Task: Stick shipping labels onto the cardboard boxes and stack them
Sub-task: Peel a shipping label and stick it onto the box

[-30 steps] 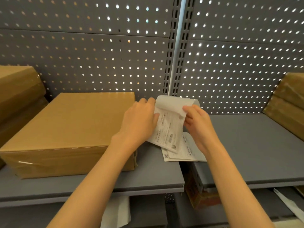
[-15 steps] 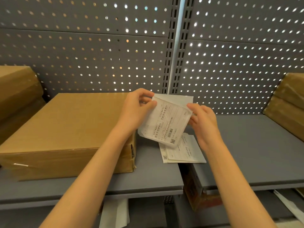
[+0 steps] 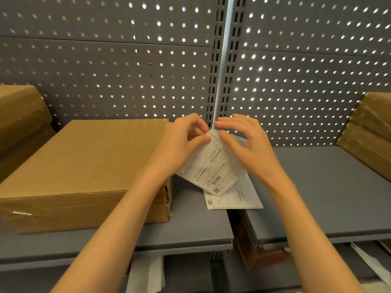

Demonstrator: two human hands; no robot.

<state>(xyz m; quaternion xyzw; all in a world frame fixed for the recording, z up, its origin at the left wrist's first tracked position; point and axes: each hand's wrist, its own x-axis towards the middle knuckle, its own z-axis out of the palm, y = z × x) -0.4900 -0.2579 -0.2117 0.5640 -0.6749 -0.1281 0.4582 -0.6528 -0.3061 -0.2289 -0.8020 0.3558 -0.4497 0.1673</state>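
A white shipping label (image 3: 213, 168) with printed text, a barcode and a QR code hangs tilted above the grey shelf (image 3: 190, 225). My left hand (image 3: 179, 142) pinches its top corner between thumb and fingers. My right hand (image 3: 247, 142) has its thumb on the label's upper edge and its fingers spread over the back. Beneath lies a small pile of more labels (image 3: 234, 199). A flat brown cardboard box (image 3: 84, 163) lies on the shelf just left of my left hand.
Taped brown boxes are stacked at the far left (image 3: 19, 121) and far right (image 3: 372, 127). A perforated grey panel (image 3: 296, 81) backs the shelves. The right shelf section (image 3: 330, 187) is bare grey. White paper (image 3: 148, 273) and a brown item (image 3: 254, 250) sit on the lower level.
Both hands have drawn together at the label's top corner. The label has turned more upright and tilted, and its curled-over top has flattened out.
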